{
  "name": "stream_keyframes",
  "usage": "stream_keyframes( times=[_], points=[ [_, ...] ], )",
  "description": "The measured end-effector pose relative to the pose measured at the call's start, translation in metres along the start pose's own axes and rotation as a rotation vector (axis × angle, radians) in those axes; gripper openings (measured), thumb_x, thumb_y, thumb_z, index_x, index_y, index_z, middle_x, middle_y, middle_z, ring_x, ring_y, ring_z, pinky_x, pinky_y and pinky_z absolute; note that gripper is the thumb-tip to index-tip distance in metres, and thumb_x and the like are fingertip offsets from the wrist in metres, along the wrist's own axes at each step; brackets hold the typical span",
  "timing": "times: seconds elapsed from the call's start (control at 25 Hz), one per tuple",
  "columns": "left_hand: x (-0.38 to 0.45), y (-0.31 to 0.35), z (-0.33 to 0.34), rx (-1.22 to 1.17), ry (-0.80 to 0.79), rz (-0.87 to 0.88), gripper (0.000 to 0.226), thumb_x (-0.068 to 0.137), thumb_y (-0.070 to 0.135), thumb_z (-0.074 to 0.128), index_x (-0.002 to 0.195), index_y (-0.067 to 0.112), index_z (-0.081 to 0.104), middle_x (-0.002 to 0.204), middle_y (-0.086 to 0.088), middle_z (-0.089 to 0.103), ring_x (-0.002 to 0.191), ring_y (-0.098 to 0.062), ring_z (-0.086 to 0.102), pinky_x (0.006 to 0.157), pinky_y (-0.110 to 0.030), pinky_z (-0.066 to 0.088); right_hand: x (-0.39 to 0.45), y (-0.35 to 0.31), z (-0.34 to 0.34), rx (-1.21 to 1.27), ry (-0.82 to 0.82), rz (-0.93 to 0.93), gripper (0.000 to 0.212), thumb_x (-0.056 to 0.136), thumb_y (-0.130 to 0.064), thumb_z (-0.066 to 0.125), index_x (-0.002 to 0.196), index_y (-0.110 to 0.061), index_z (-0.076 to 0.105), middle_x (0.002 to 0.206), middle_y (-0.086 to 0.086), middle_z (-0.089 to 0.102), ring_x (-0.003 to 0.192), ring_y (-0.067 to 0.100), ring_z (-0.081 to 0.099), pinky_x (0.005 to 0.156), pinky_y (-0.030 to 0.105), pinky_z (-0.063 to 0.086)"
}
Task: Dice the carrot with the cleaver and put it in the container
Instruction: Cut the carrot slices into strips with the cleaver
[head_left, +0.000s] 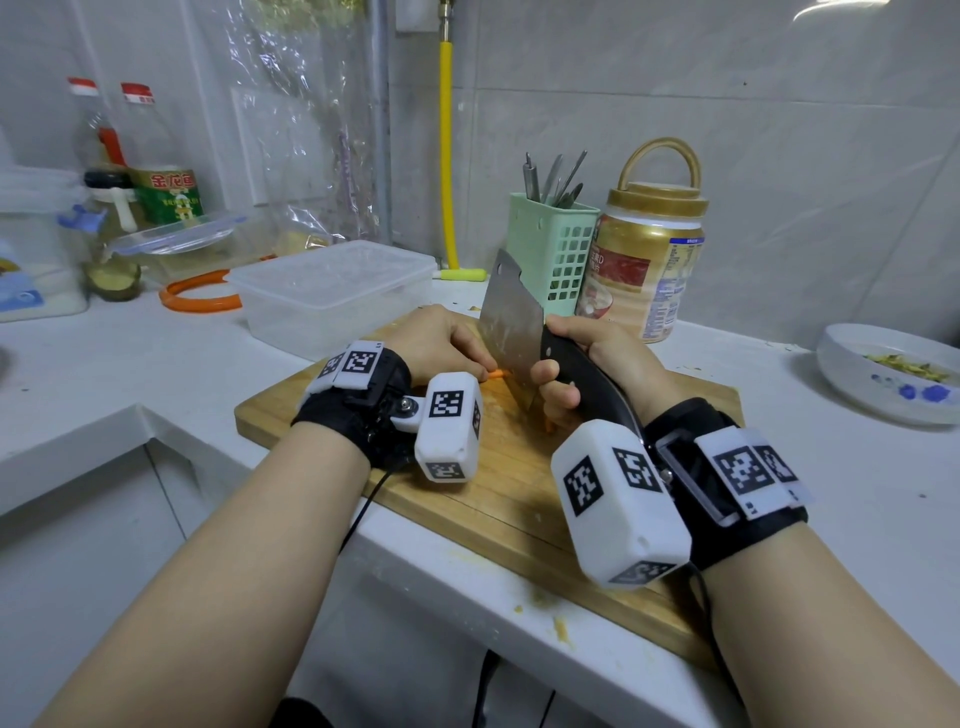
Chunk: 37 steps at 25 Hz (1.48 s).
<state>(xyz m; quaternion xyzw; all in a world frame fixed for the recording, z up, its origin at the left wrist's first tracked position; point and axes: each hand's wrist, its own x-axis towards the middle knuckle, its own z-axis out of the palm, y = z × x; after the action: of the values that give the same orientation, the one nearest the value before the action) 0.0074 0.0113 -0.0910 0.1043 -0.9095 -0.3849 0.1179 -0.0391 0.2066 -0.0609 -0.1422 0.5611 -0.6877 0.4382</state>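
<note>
White countertop (171, 358), carrying: wooden cutting board (498, 483) at the front edge; lidded clear plastic container (332, 296) just behind the board; orange ring (200, 299); green utensil caddy (550, 249); gold-lidded jar (644, 260); white bowl (888, 371) at right; bottles (111, 171) at far left.

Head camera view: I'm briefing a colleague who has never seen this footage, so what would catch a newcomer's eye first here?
First, the steel cleaver at centre, gripped by the right hand over the wooden cutting board, while the left hand holds down a mostly hidden piece of carrot. Next, the white marker blocks strapped to both wrists. Behind the board stands a clear plastic container.
</note>
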Motion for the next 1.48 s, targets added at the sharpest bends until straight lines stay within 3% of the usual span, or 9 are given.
stream_keyframes(
  times=[0.44,0.68,0.88,1.04,1.28,1.48],
  points=[
    [0.0,0.001,0.0,0.019,-0.001,-0.016,0.022,0.074,0.013,0.081,0.068,0.034,0.077,0.073,0.013,0.073,0.085,-0.013,0.069,0.091,-0.043,0.055,0.008,-0.002,0.009,-0.091,0.086,0.015,0.024,0.098,-0.031,0.048,0.111,-0.011,0.044,0.057,0.006,0.045,0.029,0.014,0.039,0.033,0.014,0.034],
    [-0.001,0.006,0.001,0.012,0.026,-0.03,0.016,0.077,0.005,0.075,0.079,0.021,0.078,0.063,0.015,0.068,0.07,-0.006,0.062,0.07,-0.025,0.05,0.005,-0.002,0.001,-0.008,0.039,0.017,0.019,0.098,-0.03,0.045,0.103,-0.013,0.039,0.055,0.004,0.043,0.029,0.013,0.037,0.036,0.012,0.032],
    [-0.001,0.002,-0.001,0.0,-0.003,0.004,0.019,0.074,0.002,0.077,0.082,0.019,0.077,0.062,0.013,0.067,0.068,-0.008,0.062,0.078,-0.032,0.053,0.002,-0.003,-0.008,0.048,0.015,0.004,0.02,0.099,-0.03,0.043,0.089,-0.013,0.042,0.055,0.003,0.043,0.03,0.012,0.037,0.037,0.012,0.03],
    [-0.002,0.005,0.001,-0.003,0.023,0.044,0.016,0.073,0.004,0.081,0.077,0.019,0.075,0.059,0.014,0.065,0.06,0.001,0.059,0.068,-0.022,0.049,0.003,0.0,-0.009,0.064,0.022,-0.013,0.018,0.098,-0.03,0.046,0.092,-0.014,0.04,0.056,0.003,0.043,0.03,0.013,0.037,0.036,0.013,0.03],
    [-0.001,0.002,0.0,-0.002,0.015,0.039,0.018,0.073,0.01,0.082,0.071,0.026,0.077,0.072,0.01,0.072,0.076,-0.007,0.065,0.082,-0.03,0.054,0.001,0.001,-0.006,0.129,0.001,-0.02,0.02,0.098,-0.032,0.046,0.089,-0.015,0.04,0.057,0.003,0.044,0.031,0.013,0.037,0.038,0.013,0.029],
    [-0.001,0.001,-0.001,-0.009,-0.002,0.044,0.016,0.074,0.008,0.081,0.074,0.024,0.078,0.072,0.01,0.073,0.078,-0.008,0.065,0.084,-0.031,0.053,0.002,0.003,-0.002,0.088,-0.001,-0.019,0.02,0.099,-0.031,0.044,0.088,-0.014,0.041,0.056,0.004,0.043,0.03,0.014,0.036,0.038,0.012,0.031]
  ],
)
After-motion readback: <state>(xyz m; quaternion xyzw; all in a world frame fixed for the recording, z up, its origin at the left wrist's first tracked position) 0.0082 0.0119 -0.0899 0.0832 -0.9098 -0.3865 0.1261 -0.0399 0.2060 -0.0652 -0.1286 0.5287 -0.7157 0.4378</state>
